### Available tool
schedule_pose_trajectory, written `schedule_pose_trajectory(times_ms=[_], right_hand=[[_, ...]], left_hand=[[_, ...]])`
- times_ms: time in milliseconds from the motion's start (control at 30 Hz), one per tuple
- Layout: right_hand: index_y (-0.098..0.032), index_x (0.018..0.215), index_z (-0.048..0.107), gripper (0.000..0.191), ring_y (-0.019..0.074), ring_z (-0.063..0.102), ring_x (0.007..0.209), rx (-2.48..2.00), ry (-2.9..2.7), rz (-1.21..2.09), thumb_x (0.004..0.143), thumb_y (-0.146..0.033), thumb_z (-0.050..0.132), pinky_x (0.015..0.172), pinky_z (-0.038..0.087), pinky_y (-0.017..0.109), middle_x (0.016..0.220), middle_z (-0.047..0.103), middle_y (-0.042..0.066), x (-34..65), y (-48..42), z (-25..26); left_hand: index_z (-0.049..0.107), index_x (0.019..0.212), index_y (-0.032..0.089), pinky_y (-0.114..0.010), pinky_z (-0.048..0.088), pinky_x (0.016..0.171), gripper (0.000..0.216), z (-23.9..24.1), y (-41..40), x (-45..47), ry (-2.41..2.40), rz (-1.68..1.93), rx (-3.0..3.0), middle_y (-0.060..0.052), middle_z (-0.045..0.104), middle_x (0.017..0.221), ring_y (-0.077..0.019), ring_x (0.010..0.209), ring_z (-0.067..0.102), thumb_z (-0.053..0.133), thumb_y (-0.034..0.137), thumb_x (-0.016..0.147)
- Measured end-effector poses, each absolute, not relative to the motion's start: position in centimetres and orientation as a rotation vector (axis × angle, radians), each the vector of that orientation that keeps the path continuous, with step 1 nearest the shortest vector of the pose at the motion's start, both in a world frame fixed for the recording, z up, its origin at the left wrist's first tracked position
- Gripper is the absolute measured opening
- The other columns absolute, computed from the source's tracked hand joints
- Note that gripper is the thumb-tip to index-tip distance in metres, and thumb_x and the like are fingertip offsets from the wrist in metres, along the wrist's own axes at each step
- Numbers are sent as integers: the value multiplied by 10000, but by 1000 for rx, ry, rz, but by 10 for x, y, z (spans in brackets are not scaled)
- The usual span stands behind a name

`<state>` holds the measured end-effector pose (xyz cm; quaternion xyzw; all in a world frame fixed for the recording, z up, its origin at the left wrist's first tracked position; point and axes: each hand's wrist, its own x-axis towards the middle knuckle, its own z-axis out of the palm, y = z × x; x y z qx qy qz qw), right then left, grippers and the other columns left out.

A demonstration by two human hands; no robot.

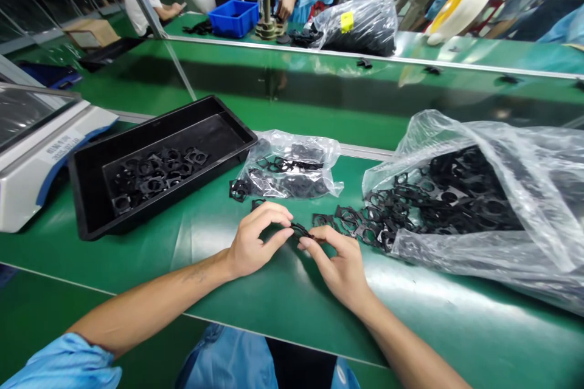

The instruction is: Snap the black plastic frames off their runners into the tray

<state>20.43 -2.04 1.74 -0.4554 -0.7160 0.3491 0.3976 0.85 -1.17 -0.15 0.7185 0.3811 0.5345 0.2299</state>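
blue sleeve nearest, at bottom left. on the green table, left hand and right hand meet, fingertips of both pinched on one black part, just near the small bag.

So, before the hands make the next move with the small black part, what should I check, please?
1. Black part held between the fingers of both the left hand and the right hand: ok.
2. Part free of defects: cannot tell, too small.
3. Black tray has bare room beside its parts: ok.
4. Loose parts spilling from the large bag lie near the right hand: ok.
5. Small bag apart from both hands: ok.
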Motion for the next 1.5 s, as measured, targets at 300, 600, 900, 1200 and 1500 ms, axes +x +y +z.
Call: schedule_pose_trajectory(times_ms=[300, 600, 900, 1200, 1500], right_hand=[[-232, 825, 695, 221, 165, 634, 585, -1117, -1854, 812, 953, -395, 620, 631, 532, 283, 682, 700, 23, 203, -20, 19], [-233, 819, 694, 177, 170, 643, 599, -1078, -1852, 794, 936, -358, 649, 635, 529, 285, 707, 706, 30, 203, -21, 18], [-224, 823, 695, 169, 170, 629, 620, -1115, -1842, 833, 931, -346, 649, 652, 504, 288, 713, 701, 30, 204, -20, 17], [-206, 702, 566, 351, 143, 617, 528, -1076, -1216, 1688, 862, -482, 710, 615, 489, 276, 581, 684, -2, 201, -13, 26], [-209, 857, 623, 358, 145, 638, 633, -1111, -1359, 1433, 864, -561, 686, 657, 534, 287, 725, 684, 13, 202, -9, 21]], left_hand=[[638, 908, 187, -300, 560, 810, 54, -2, -13, 10, 1023, 1416, 1850, -52, 725, 895, -158, 860, 695, 626, 226, 944], [637, 895, 186, -287, 565, 808, 49, 0, -14, 10, 1020, 1431, 1839, -48, 719, 892, -150, 856, 688, 631, 208, 939], [652, 872, 167, -239, 571, 732, 144, -3, -10, 10, 994, 1272, 1558, -33, 683, 822, -131, 758, 660, 672, 302, 917], [682, 1041, 179, -266, 595, 792, 125, -3, -12, 8, 988, 1307, 1788, -60, 723, 975, -145, 863, 711, 611, 197, 940], [755, 933, 190, -253, 581, 794, 112, -1, -6, 0, 962, 1481, 2047, -54, 752, 927, -134, 853, 711, 692, 120, 872]])
